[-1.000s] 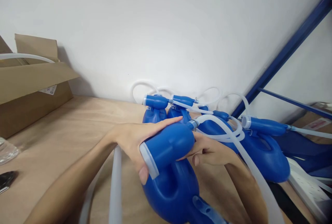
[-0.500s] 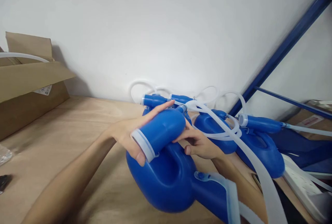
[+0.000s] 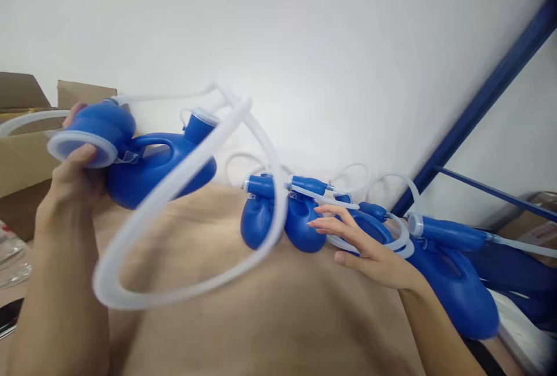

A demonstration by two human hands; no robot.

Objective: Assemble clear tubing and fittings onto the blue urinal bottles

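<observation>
My left hand [image 3: 73, 173] is wrapped round the cup-shaped funnel [image 3: 102, 126] of a blue plastic urinal bottle [image 3: 152, 176], thumb over its whitish rim. The bottle hangs tilted at the left, in front of the cardboard box, with its capped neck pointing up and right. A translucent white hose [image 3: 183, 292] trails from it in a wide loop across the middle, smeared by motion. My right hand [image 3: 369, 254] holds nothing, its fingers stretched and apart. It is nearest to a smaller-looking blue bottle [image 3: 304, 228] standing at the back of the table; whether they touch I cannot tell.
Several more blue bottles, among them a large one [image 3: 461, 283] at right, stand with coiled hoses. An open cardboard box [image 3: 21, 161] is at left, with clear plastic wrapping [image 3: 13, 260] below it. A blue metal frame [image 3: 491, 97] slants up at right, before the white wall.
The urinal bottle has moved from the centre to the far left in my left hand. My right hand has let go of it and stayed on the right. The hose swings after the bottle.
</observation>
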